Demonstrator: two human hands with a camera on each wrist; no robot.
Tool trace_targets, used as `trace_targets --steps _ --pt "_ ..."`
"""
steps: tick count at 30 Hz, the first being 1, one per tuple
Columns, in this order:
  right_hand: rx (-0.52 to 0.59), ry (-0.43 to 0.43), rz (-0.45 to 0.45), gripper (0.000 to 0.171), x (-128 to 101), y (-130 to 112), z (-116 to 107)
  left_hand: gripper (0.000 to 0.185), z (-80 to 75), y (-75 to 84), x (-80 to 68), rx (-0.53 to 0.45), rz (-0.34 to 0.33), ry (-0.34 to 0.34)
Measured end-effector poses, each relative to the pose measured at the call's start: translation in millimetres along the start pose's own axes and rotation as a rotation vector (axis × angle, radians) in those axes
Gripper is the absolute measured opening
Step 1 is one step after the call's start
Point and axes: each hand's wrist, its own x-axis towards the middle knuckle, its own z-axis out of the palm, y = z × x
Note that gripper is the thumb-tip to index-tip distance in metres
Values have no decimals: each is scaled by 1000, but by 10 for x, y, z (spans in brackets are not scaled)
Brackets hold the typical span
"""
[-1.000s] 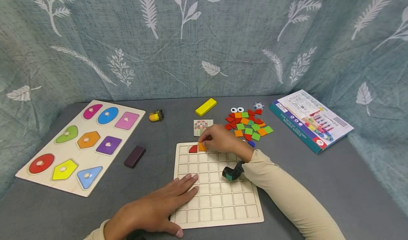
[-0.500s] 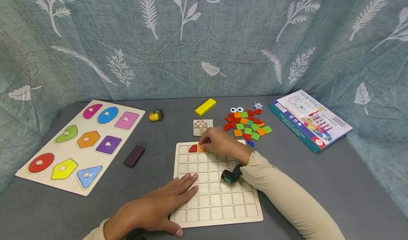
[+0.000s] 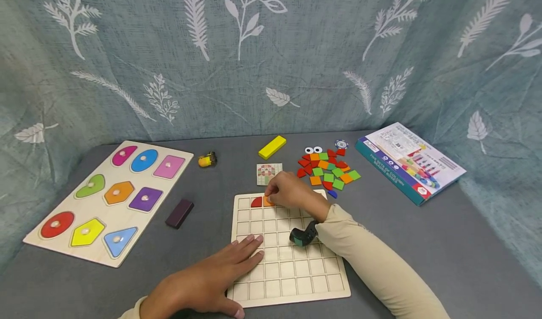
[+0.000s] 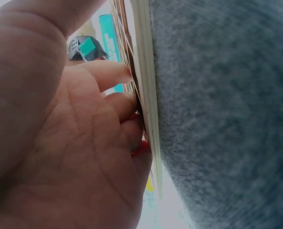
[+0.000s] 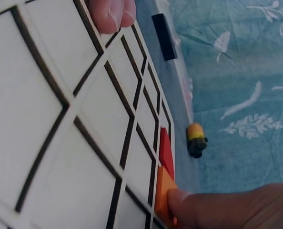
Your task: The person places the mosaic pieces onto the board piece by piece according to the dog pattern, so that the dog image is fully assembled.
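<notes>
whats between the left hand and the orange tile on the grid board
Only bare grid cells of the wooden board lie between the left hand and the orange tile; the red tile sits beside the orange one. The head view shows this.

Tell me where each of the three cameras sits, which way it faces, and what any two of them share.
Head: worn high, looks forward and down at the grid board; shows left hand, right hand and both sleeves.
Left wrist: sits at table level, looks along the board's edge; shows palm and fingers.
Right wrist: sits low over the board, looks across its squares; shows a fingertip on the orange tile.
Shared: head and right wrist both show the orange tile, red tile and yellow toy.
</notes>
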Motion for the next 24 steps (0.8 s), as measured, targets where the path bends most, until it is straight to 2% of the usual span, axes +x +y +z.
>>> trace_targets --steps 9,19,24 --pt "11 33 34 6 -10 -55 40 102 45 -37 -10 28 61 43" --pt "24 36 -51 6 -33 33 55 103 30 -34 -12 -12 28 19" --pt "24 21 -59 6 -37 62 35 103 29 -32 -1 -27 16 9"
